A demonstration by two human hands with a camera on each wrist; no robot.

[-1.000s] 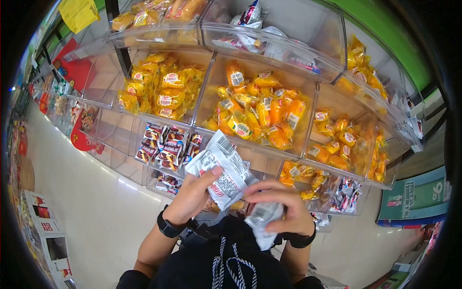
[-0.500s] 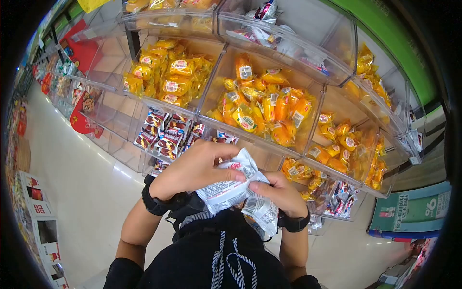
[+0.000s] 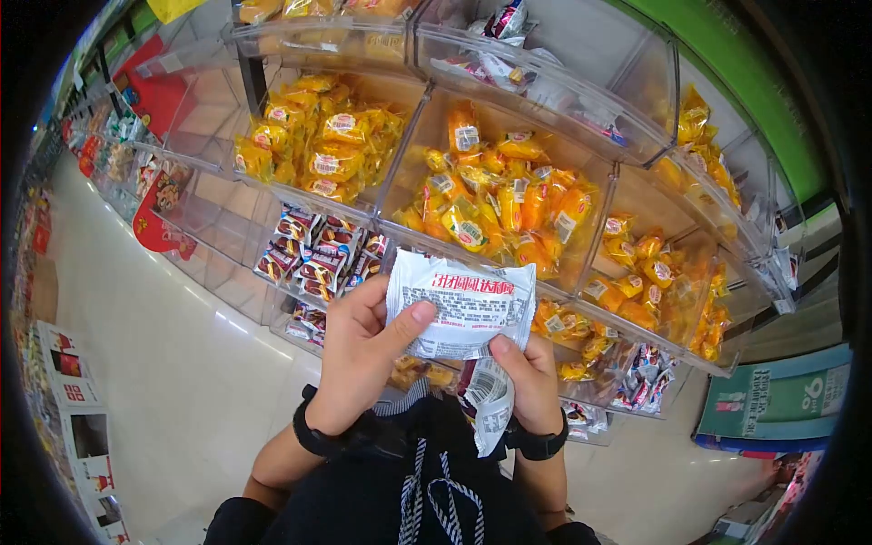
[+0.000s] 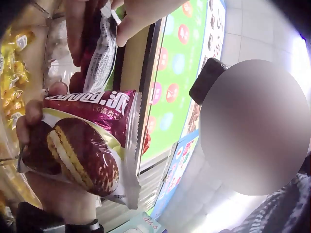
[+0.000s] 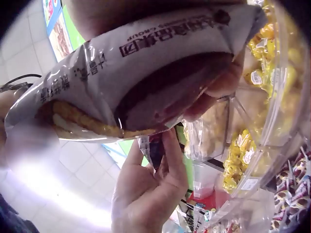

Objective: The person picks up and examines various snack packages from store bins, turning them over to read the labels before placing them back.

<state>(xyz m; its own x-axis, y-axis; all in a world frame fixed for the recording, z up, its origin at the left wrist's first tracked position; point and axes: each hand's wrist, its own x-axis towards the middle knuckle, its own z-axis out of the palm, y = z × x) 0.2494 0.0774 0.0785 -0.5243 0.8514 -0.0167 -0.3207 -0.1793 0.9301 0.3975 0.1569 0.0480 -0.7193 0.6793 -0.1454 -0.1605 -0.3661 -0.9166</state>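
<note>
My left hand pinches a white-backed snack packet, thumb across its printed back, which faces up toward the head camera. At its lower right edge lies the thumb of my right hand. That same hand holds a second snack packet, which hangs below the first. In the left wrist view, this second packet shows its front, with pictured chocolate-coated, cream-filled pies; the left hand's packet appears nearly edge-on, its front dark red. Seen from the right wrist, the second packet fills the upper part.
Clear-walled bins hold yellow-wrapped cakes at left and orange-yellow packets mid-shelf. Dark red and white packets fill a lower bin just left of the hands. Above are transparent bin fronts. A green promotional box stands at right.
The left hand's packet has gone from tilted, to low between both hands, to raised with its back facing up. The left hand has turned so its thumb lies on top. The right hand keeps the second packet.
</note>
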